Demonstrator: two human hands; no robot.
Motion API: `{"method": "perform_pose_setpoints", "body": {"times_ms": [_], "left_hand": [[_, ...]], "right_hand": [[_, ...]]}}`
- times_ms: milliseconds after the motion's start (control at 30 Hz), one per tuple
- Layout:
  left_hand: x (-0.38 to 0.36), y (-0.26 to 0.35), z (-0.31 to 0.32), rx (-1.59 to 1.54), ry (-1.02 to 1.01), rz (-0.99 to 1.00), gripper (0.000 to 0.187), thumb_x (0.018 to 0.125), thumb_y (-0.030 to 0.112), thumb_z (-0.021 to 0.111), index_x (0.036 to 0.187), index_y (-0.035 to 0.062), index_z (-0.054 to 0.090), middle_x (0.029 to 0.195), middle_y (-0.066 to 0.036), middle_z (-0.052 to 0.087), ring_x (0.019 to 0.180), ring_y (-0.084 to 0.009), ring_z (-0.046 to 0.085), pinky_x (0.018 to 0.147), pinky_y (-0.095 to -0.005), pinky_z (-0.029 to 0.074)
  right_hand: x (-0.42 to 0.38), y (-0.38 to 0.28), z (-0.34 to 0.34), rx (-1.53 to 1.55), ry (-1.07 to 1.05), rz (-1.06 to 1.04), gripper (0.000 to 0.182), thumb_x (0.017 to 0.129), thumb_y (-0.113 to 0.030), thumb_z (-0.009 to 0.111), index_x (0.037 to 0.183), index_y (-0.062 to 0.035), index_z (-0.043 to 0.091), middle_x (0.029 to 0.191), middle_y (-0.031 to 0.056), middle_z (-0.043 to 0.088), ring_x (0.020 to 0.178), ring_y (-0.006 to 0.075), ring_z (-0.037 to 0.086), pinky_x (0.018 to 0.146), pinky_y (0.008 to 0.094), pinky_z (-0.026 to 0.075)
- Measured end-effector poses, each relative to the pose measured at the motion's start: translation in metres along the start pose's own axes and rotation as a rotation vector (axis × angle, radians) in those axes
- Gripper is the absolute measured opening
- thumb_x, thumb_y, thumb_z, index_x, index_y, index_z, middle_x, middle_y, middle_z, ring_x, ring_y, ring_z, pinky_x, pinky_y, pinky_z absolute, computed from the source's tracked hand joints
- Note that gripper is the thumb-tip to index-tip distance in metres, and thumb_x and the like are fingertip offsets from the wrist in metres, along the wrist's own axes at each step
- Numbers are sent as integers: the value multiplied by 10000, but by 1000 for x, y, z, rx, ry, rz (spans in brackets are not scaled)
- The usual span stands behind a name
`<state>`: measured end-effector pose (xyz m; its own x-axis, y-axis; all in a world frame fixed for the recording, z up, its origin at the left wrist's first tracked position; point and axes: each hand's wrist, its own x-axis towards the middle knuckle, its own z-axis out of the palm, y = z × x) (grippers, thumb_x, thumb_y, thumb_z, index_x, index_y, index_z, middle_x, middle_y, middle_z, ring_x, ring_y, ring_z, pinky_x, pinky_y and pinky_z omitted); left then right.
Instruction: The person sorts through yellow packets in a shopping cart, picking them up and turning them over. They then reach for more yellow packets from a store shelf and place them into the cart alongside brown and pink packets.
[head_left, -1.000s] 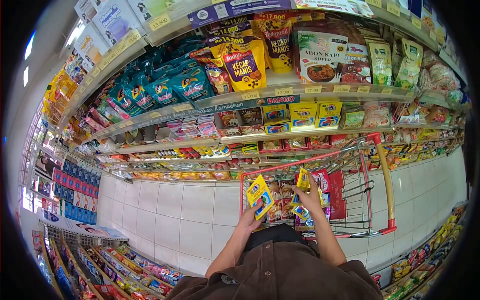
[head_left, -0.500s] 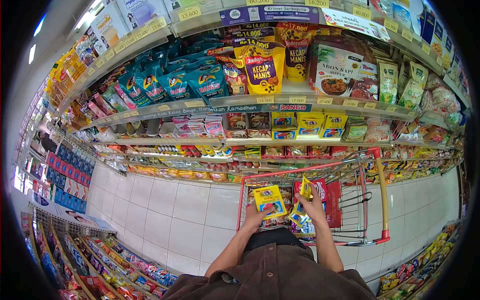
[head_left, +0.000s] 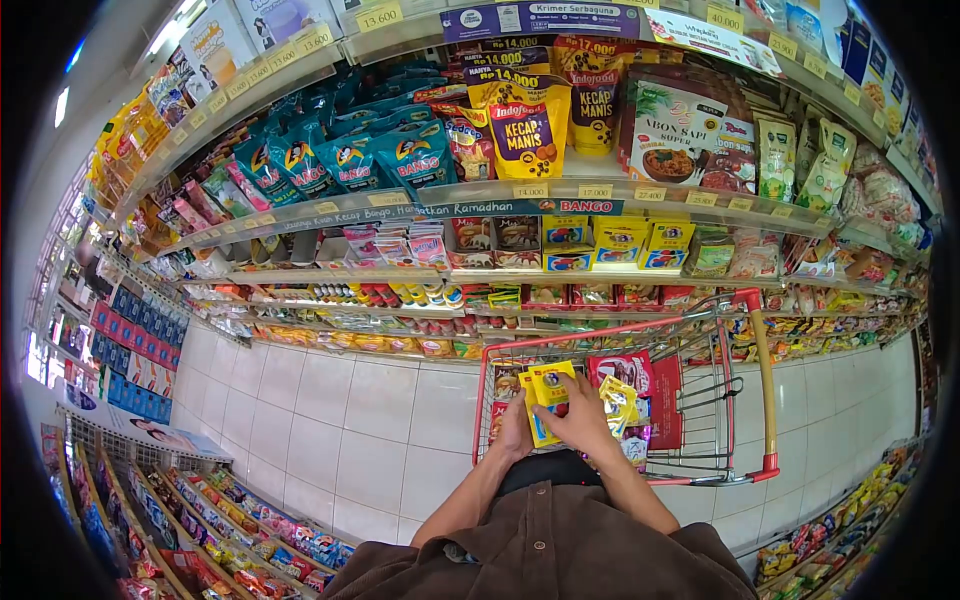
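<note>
Over the shopping cart (head_left: 485,385) are a few yellow packets (head_left: 548,378) with a blue and red print, held one against another. My left hand (head_left: 514,430) grips them from the left side and below. My right hand (head_left: 583,418) lies across their right side, its fingers closed on the front packet. Beneath and to the right, more yellow packets (head_left: 620,400) lie loose in the cart, beside a pink-red pack (head_left: 618,368). Brown-red boxes (head_left: 505,385) show at the cart's left end, partly hidden by my left hand.
Ahead stands a store shelf with teal pouches (head_left: 415,155), a yellow sauce pouch (head_left: 520,125) and similar yellow packets (head_left: 620,243). The cart's yellow handle (head_left: 765,390) is to the right. Snack racks (head_left: 240,520) rise behind at the lower left, and white tiled floor (head_left: 350,440) lies between.
My right hand has let go of packets at the right, now lying in the cart, and moved left onto those in my left hand. The left-hand packets have turned more upright.
</note>
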<state>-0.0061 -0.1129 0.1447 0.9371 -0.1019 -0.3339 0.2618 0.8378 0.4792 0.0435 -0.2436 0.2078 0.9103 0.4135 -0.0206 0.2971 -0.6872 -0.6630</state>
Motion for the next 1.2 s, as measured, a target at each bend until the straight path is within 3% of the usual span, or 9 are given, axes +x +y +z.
{"method": "perform_pose_setpoints", "body": {"times_ms": [133, 600, 733, 800, 867, 967, 1033, 1100, 1200], "left_hand": [[5, -6, 3, 23, 51, 72, 731, 939, 669, 217, 1424, 143, 367, 1351, -139, 498, 1245, -304, 480, 1034, -453, 399], [13, 2, 4, -145, 66, 150, 776, 906, 710, 276, 1415, 139, 408, 1326, -127, 522, 1151, -296, 538, 979, -423, 445], [12, 10, -28, -204, 173, 180, 875, 849, 763, 323, 1341, 52, 462, 1269, -202, 551, 1125, -362, 545, 981, -489, 430], [7, 15, -46, -196, 215, 179, 868, 856, 755, 320, 1339, 48, 463, 1264, -211, 552, 1124, -365, 546, 981, -488, 429], [-2, 20, -61, -269, 107, 151, 863, 855, 755, 315, 1341, 57, 462, 1281, -229, 536, 1133, -408, 530, 975, -510, 424], [-3, 15, -116, -341, 150, 186, 819, 876, 724, 301, 1408, 106, 376, 1356, -279, 445, 1153, -475, 491, 983, -576, 384], [-22, 22, -90, -340, 189, 189, 823, 875, 724, 306, 1416, 107, 363, 1370, -278, 431, 1166, -473, 483, 993, -569, 377], [-33, 22, -85, -296, 203, 203, 839, 868, 733, 319, 1434, 112, 336, 1382, -277, 415, 1204, -463, 456, 1024, -556, 352], [-43, 21, -84, -433, 300, 214, 850, 855, 754, 300, 1426, 125, 339, 1358, -270, 441, 1177, -471, 474, 1003, -594, 350]], "right_hand": [[-3, -10, 3, -64, -72, -13, 823, 757, -535, 679, 1346, -10, 445, 1384, 315, 366, 1235, 492, 387, 1029, 531, 328], [-8, -17, 6, -99, -41, -86, 631, 809, -438, 667, 1258, -11, 547, 1386, 302, 388, 1261, 478, 378, 1052, 485, 337], [8, 40, 23, 309, 91, -94, 405, 838, -265, 690, 1118, 7, 584, 1143, 210, 556, 1097, 382, 545, 936, 413, 432], [17, 102, 54, 647, 90, 189, 377, 845, -291, 680, 1052, 16, 604, 1095, 212, 587, 988, 373, 603, 871, 404, 470], [15, 162, 69, 278, 132, 395, 364, 829, -302, 673, 1004, 14, 628, 1043, 226, 629, 923, 392, 637, 820, 415, 502], [-5, 253, 102, 92, 2, 624, 410, 768, -326, 680, 982, 21, 635, 1018, 240, 658, 949, 408, 635, 846, 432, 500], [-21, 285, 114, 20, -82, 642, 447, 746, -331, 685, 1013, 23, 624, 1008, 253, 658, 954, 414, 631, 858, 436, 496], [-29, 301, 123, 62, -89, 775, 775, 679, -401, 774, 1267, 1, 469, 1155, 293, 586, 1075, 385, 598, 891, 438, 493], [-29, 267, 108, -172, -132, 769, 1007, 642, -406, 817, 1408, -30, 283, 1378, 295, 398, 1250, 374, 465, 982, 478, 437]]}}
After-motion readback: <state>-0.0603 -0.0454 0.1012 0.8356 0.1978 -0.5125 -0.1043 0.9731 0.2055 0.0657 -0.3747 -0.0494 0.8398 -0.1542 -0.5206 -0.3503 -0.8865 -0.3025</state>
